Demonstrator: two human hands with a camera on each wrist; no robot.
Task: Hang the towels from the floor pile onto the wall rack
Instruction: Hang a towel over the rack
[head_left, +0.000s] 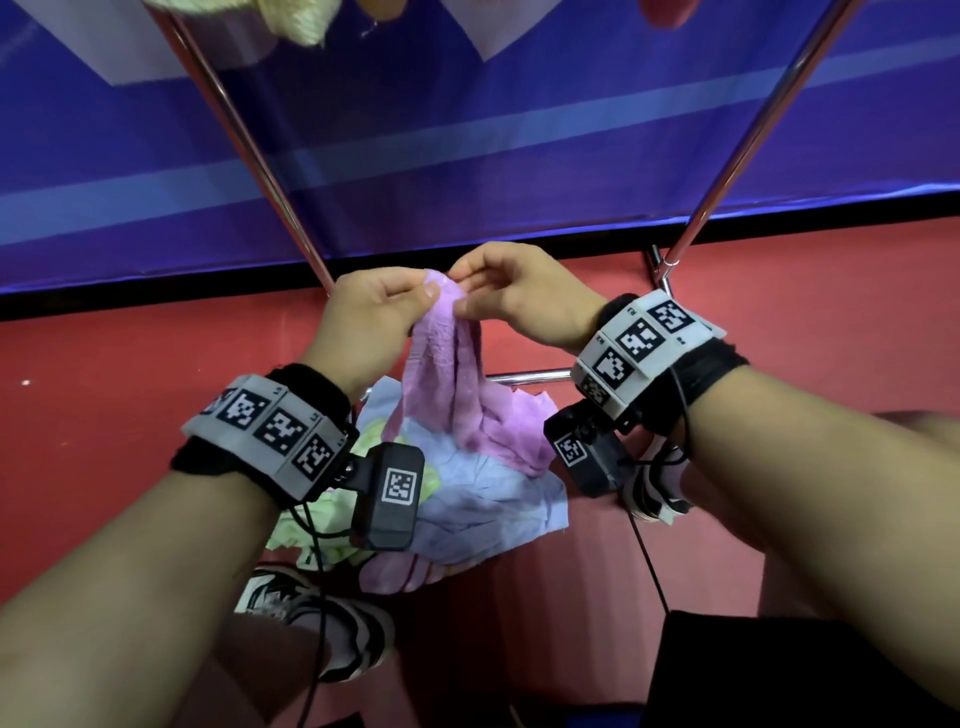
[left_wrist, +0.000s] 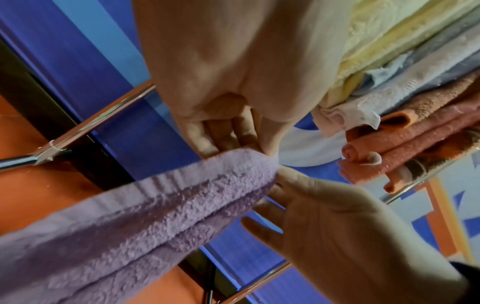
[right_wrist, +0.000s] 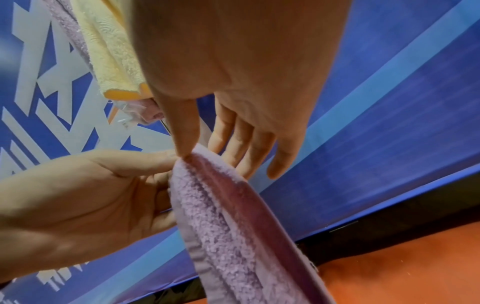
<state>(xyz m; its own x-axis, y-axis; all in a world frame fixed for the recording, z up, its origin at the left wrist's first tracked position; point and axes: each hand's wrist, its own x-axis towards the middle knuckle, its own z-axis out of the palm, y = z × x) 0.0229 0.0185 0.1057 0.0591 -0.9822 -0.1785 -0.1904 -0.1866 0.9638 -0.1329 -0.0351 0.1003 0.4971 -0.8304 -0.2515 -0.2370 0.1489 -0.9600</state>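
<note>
A lilac towel hangs from both hands above the floor pile. My left hand pinches its top edge between thumb and curled fingers. Right beside it my right hand pinches the same edge with thumb and forefinger, the other fingers straight. In the left wrist view the left hand holds the towel at its folded tip, and the right hand touches that tip. The right wrist view shows the right hand on the towel's corner, with the left hand against it.
Chrome rack poles slant up in front of a blue banner wall. Several towels hang on the rack, one of them yellow. Blue, green and pink towels lie in the pile on the red floor, between my feet.
</note>
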